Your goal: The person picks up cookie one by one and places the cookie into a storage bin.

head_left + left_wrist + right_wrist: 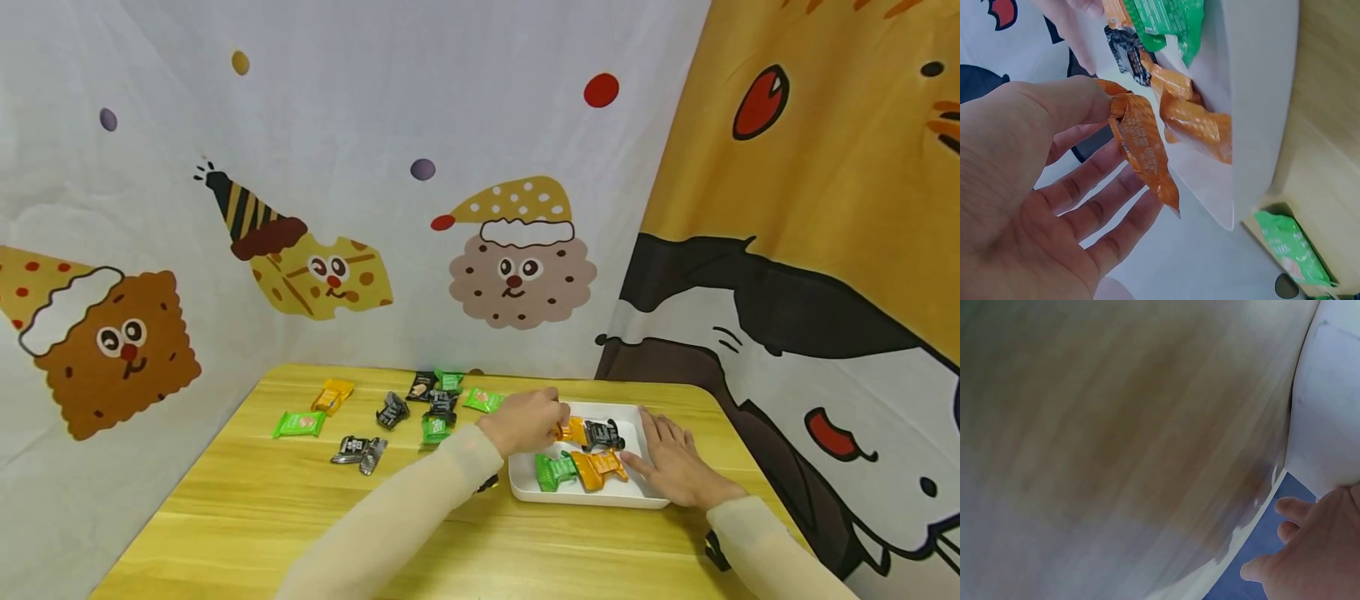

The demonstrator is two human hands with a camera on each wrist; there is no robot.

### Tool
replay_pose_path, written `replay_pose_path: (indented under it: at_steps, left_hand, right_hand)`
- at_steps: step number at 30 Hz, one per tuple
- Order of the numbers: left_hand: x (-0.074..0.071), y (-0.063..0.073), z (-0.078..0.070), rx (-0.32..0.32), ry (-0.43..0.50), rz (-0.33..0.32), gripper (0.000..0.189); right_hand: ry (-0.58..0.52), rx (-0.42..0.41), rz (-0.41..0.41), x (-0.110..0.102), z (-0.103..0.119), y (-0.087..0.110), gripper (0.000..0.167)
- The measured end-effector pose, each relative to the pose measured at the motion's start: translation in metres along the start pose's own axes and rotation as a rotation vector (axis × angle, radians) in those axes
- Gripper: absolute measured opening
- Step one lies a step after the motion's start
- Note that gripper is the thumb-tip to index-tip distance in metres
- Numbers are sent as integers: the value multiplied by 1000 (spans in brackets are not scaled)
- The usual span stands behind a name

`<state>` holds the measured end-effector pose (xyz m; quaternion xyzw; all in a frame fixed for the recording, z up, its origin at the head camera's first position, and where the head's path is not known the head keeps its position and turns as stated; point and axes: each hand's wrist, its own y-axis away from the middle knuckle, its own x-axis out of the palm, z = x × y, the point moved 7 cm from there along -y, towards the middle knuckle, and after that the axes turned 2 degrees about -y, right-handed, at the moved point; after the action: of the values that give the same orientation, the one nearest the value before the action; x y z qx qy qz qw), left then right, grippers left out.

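My left hand is over the left side of a white tray. In the left wrist view its thumb and forefinger pinch an orange-wrapped snack packet, the other fingers spread beneath. Inside the tray lie a green packet, an orange packet and a black packet. Extended fingers of my right hand rest at the tray's right rim, the thumb reaching over its inside. The right wrist view shows this hand beside the tray's pale outer wall.
Left of the tray, several packets are scattered on the wooden table: an orange one, a green one, a black one and a silver-black one. Another green packet lies behind my left hand. A printed curtain hangs behind.
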<state>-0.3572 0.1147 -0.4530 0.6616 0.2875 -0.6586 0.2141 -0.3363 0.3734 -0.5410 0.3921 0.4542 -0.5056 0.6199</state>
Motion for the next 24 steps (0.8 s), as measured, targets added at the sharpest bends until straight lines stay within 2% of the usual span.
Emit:
replay_pose_path:
  at_steps: [9,15,24]
  left_hand:
    - [12,-8,-13,-21,-12,78,33]
    - [9,-11,-20,-6,-51,69,32]
    - [8,-14,-24,5,-62,66,35]
  right_hand:
    - [-1,3,-1,1,-1,0,111]
    - [6,5,5,2,0,-1,112]
    - [8,5,5,-1,0,0,111]
